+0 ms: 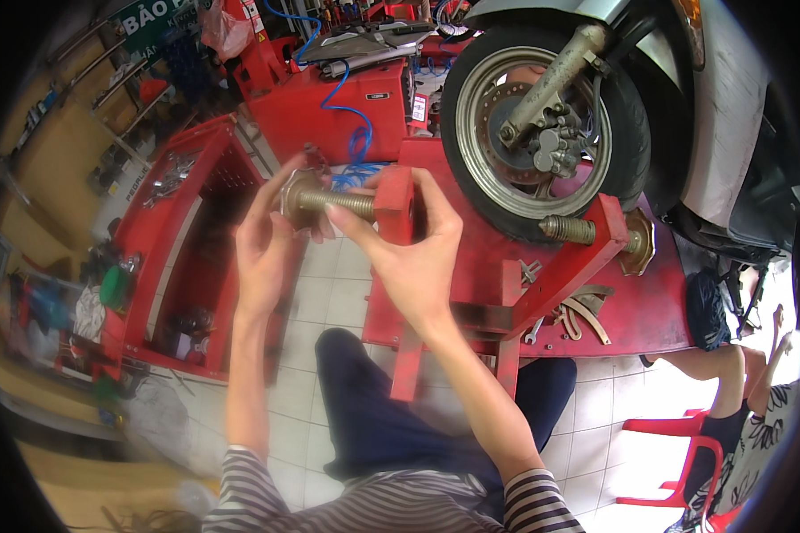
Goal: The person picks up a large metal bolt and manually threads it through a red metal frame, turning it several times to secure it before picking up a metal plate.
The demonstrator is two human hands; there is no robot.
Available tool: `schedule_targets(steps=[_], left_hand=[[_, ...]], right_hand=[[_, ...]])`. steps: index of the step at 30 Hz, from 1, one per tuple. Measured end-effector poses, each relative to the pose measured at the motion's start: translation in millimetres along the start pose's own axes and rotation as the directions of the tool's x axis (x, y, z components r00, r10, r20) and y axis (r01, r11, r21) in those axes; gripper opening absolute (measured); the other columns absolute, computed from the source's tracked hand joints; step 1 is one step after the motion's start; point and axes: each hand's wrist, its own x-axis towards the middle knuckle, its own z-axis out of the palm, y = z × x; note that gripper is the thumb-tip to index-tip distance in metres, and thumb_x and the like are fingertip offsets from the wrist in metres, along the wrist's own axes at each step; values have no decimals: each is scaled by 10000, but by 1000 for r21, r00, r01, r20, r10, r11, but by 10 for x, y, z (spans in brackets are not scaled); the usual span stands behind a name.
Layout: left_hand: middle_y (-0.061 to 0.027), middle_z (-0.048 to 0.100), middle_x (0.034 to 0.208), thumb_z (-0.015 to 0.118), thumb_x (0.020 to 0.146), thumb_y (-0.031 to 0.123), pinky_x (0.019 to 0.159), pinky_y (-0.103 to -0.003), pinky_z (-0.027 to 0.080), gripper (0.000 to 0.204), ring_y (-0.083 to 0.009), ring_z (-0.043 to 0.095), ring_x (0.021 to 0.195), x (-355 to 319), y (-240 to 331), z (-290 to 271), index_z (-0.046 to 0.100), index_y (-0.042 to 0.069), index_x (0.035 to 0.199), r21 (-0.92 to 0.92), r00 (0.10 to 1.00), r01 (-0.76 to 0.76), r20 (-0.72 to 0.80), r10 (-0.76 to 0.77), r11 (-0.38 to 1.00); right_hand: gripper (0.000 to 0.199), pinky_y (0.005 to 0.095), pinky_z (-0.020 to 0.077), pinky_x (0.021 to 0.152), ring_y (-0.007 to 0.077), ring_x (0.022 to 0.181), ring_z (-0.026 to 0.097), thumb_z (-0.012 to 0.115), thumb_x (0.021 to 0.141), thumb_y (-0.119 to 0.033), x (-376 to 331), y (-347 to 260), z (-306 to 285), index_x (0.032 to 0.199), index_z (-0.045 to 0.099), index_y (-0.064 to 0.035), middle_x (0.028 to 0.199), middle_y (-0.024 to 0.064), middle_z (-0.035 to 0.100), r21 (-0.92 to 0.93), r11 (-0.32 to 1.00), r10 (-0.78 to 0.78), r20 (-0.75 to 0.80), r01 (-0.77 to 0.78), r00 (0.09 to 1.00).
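Note:
A thick threaded clamp screw (345, 203) with a wide, worn metal head lies level and meets the top of a red clamp arm (395, 209). My left hand (263, 244) curls around the head of that screw, and some of its fingers are blurred. My right hand (415, 258) grips around the arm's top, its thumb against the thread; part of its fingers is hidden behind the arm. To the right, a second screw (571, 229) passes through another red clamp arm (567, 277), beside the motorcycle's front wheel (465, 133).
The motorcycle wheel rests on a red platform (631, 333), with a wrench (533, 330) and curved brake shoes (583, 318) nearby. A red tool cabinet (164, 266) stands left. Behind are a red box (364, 111) and blue hose (357, 142). Another person (729, 369) sits right, near a red chair (684, 426).

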Motion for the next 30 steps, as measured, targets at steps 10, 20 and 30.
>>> schedule_targets(steps=[10, 20, 30], left_hand=[[-189, 653, 1151, 559, 959, 506, 598, -251, 484, 705, -158, 630, 702, -8, 68, -106, 482, -65, 1366, 106, 999, -30, 28, 27, 994], [-199, 625, 1223, 607, 964, 381, 661, -271, 496, 615, -193, 666, 801, 6, 87, -147, 479, -51, 1383, 53, 994, -63, 92, 58, 997], [-155, 632, 1210, 618, 964, 204, 703, -301, 524, 506, -207, 679, 836, -27, 138, -189, 484, -23, 1395, 1, 994, -30, 109, 29, 1000]], right_hand=[[438, 288, 533, 819, 120, 908, 644, 864, 702, -62, 4, 40, -70, 1052, 609, 13, 968, 66, 675, -40, 998, -39, 66, 42, 997], [467, 267, 543, 749, 98, 815, 646, 868, 730, -100, -6, 81, -56, 1096, 598, 9, 968, 73, 712, -64, 997, -30, 60, 34, 998], [413, 271, 548, 744, 116, 834, 653, 851, 748, -83, -23, 56, -23, 1065, 605, 15, 960, 88, 697, -103, 993, -52, 44, 56, 998]])
